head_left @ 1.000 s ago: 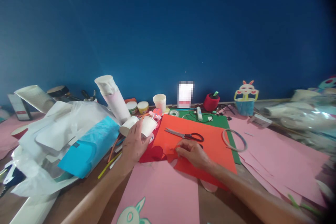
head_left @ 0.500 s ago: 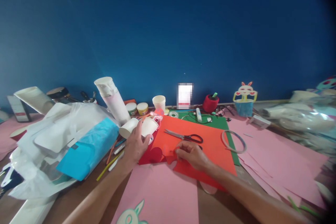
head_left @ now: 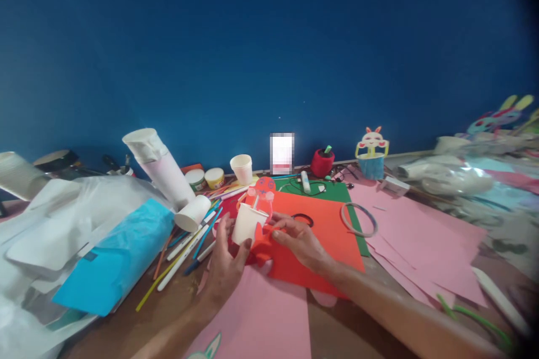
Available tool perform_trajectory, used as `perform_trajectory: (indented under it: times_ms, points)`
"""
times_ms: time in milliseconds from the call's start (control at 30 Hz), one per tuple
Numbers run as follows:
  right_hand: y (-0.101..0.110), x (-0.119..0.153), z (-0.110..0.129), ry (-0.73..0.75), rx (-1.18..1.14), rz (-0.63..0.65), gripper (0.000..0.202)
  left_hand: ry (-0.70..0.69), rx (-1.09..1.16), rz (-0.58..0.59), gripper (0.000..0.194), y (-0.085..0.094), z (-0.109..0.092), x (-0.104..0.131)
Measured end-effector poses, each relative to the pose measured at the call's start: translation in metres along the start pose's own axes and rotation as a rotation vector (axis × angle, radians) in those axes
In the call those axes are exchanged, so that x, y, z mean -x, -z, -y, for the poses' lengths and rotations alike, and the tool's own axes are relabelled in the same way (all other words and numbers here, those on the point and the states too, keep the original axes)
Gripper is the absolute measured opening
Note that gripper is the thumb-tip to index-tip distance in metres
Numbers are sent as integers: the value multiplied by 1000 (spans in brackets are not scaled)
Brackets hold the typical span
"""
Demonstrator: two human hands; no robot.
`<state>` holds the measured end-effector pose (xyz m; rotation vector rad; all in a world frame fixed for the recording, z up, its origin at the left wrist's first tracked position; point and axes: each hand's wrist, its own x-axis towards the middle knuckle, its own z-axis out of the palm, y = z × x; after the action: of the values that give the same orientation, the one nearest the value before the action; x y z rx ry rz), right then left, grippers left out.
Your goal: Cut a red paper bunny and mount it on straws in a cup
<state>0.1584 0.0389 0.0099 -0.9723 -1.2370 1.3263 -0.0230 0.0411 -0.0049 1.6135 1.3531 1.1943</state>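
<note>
Before a blue wall point(head_left: 269, 39), a white paper cup point(head_left: 244, 225), likely light and easily dented, best held by its sides, is cradled at lower centre by the left hand point(head_left: 227, 262)'s curled fingers, a red paper cutout point(head_left: 263, 249) pinched by the right hand point(head_left: 301, 240).

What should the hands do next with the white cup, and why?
Maybe the right hand could gently bring the red paper piece against the white cup. The left hand seems to steady the cup, and the right hand appears to pinch the red piece close beside it.
</note>
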Motion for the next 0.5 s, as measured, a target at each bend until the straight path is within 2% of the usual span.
perform_trajectory:
  times_ms: [100, 200, 400, 500]
  points:
    - [1, -2, -4, 54, 56, -36, 23, 20, -12, -5, 68, -2, -4, 3]
    - [2, -4, -6, 33, 88, -85, 24, 35, -26, 3, 70, -4, -6, 5]
    - [5, -6, -8, -29, 45, -129, 23, 89, -21, 125, 75, -7, -8, 14]
    - [9, -7, -5, -49, 37, -132, 24, 122, 52, 166, 69, -3, -10, 16]
